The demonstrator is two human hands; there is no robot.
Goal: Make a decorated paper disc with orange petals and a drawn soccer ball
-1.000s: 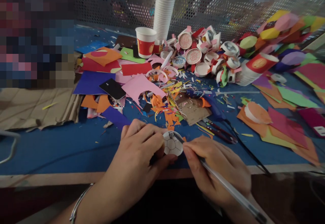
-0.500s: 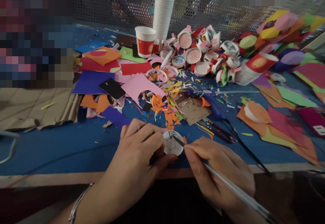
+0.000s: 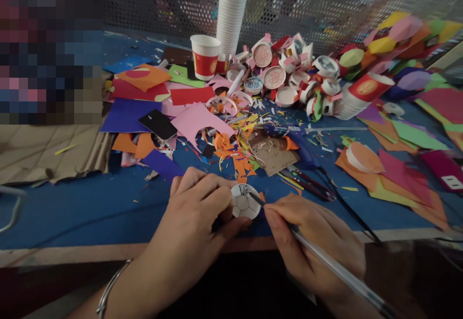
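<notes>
Near the table's front edge, my left hand [image 3: 202, 208] grips a small round white disc [image 3: 245, 207] between thumb and fingers. The disc carries black lines like a football pattern, with dark scribbled strokes near its top. My right hand [image 3: 314, 242] is closed on a pen [image 3: 336, 268] with a clear barrel; its dark tip points at the upper right of the disc. Whether the tip touches the surface I cannot tell. A bit of orange paper shows just behind the disc, and my left fingers hide its left side.
Paper scraps, a black phone-like slab [image 3: 159, 123], scissors [image 3: 313, 184] and a blue glue gun [image 3: 304, 150] lie beyond my hands. Farther back stand a paper cup [image 3: 205, 56], a tall cup stack [image 3: 233, 15] and heaped cut cup pieces [image 3: 275, 77]. Cardboard [image 3: 54, 155] lies left.
The pen tip has shifted slightly right and down across the disc, and my right hand has moved a little with it. My left hand keeps its hold. The whole view has shifted slightly.
</notes>
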